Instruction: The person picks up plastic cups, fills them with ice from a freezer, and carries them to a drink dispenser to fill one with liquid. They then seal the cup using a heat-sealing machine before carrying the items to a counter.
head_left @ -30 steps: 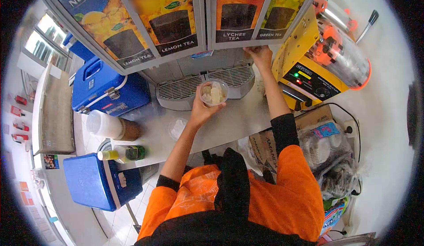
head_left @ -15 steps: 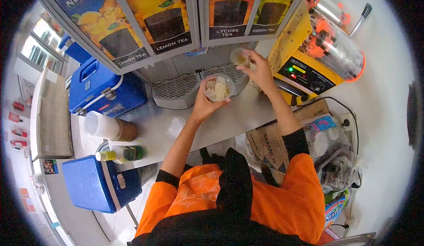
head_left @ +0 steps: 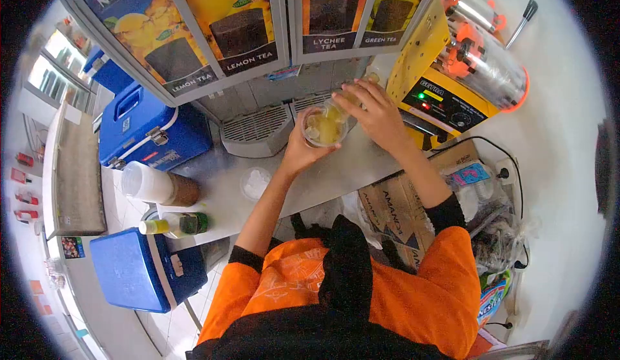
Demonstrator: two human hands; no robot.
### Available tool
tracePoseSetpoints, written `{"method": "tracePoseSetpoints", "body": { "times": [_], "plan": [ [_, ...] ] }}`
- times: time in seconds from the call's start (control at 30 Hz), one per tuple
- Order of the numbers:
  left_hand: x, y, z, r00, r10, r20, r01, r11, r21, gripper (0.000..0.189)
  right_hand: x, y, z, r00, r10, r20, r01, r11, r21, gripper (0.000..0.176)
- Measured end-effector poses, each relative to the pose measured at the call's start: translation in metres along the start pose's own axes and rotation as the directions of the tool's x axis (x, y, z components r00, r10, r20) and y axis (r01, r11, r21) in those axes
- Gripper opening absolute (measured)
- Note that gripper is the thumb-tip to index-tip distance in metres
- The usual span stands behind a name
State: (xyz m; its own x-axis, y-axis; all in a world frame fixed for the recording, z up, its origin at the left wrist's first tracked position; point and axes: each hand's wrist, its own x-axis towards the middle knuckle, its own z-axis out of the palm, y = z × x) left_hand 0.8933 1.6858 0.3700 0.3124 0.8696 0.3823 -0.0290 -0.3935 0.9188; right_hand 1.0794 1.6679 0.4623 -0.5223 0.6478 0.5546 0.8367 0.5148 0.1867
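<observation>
My left hand (head_left: 299, 153) is wrapped round a clear plastic cup (head_left: 325, 131) with ice and yellowish liquid in it. The cup is upright above the counter, in front of the drink dispenser. My right hand (head_left: 381, 120) grips a small clear cup (head_left: 337, 110), tipped toward the larger cup with its mouth right at the rim; the fingers cover part of it. Below my left forearm, another clear cup (head_left: 256, 184) with whitish contents stands on the metal counter (head_left: 310, 189).
The dispenser's drip tray (head_left: 256, 132) lies just beyond my hands. On the right stands a yellow cup sealer (head_left: 452, 105). To the left are a blue cooler (head_left: 152, 127), a brown-filled jug (head_left: 177, 189) and a yellow-capped bottle (head_left: 184, 224). A cardboard box (head_left: 397, 215) sits below the counter edge.
My right hand has brought the small cup down and left to the larger cup and tipped it. The larger cup now shows more yellowish liquid among the ice.
</observation>
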Motion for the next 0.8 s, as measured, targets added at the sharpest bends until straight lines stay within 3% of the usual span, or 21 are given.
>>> {"method": "tracePoseSetpoints", "body": {
  "times": [0.2,0.3,0.43,0.5,0.53,0.6,0.63,0.7,0.8],
  "plan": [
    [-0.002,0.011,-0.003,1.000,0.010,-0.001,-0.010,0.999,0.052,0.079,0.004,-0.005,-0.007,0.998,-0.051,-0.040,0.050,0.998,-0.025,0.042],
    [-0.004,0.016,-0.005,0.994,-0.105,0.022,0.103,0.991,0.081,0.083,0.004,-0.008,-0.009,0.995,-0.082,-0.052,0.079,0.995,-0.053,0.041],
    [-0.003,0.013,-0.004,0.998,-0.032,-0.057,0.030,0.999,-0.041,0.075,0.001,-0.008,-0.006,0.998,-0.049,-0.039,0.048,0.999,-0.020,0.042],
    [-0.002,0.011,-0.006,0.998,-0.015,-0.068,0.011,0.997,-0.070,0.074,-0.002,-0.006,0.001,0.995,0.095,0.013,-0.096,0.983,0.154,0.046],
    [-0.002,0.005,-0.007,0.998,-0.044,-0.054,0.040,0.997,-0.073,0.075,-0.002,-0.005,0.005,0.996,0.090,0.012,-0.091,0.984,0.155,0.046],
    [-0.002,0.004,-0.010,0.997,-0.069,-0.043,0.066,0.995,-0.076,0.075,-0.003,-0.001,0.015,0.939,0.338,0.062,-0.330,0.835,0.440,0.049],
    [-0.003,0.004,-0.011,0.997,-0.058,-0.058,0.053,0.996,-0.074,0.075,-0.004,0.005,0.027,0.940,0.335,0.061,-0.326,0.837,0.440,0.049],
    [-0.004,0.009,-0.013,0.996,-0.046,-0.079,0.040,0.997,-0.071,0.075,-0.003,0.025,0.062,0.722,0.677,0.141,-0.567,0.463,0.681,0.051],
    [-0.003,0.023,-0.020,0.994,-0.054,-0.090,0.048,0.996,-0.070,0.075,0.000,0.057,0.104,0.654,0.755,0.049,-0.597,0.476,0.646,0.049]
  ]
}}
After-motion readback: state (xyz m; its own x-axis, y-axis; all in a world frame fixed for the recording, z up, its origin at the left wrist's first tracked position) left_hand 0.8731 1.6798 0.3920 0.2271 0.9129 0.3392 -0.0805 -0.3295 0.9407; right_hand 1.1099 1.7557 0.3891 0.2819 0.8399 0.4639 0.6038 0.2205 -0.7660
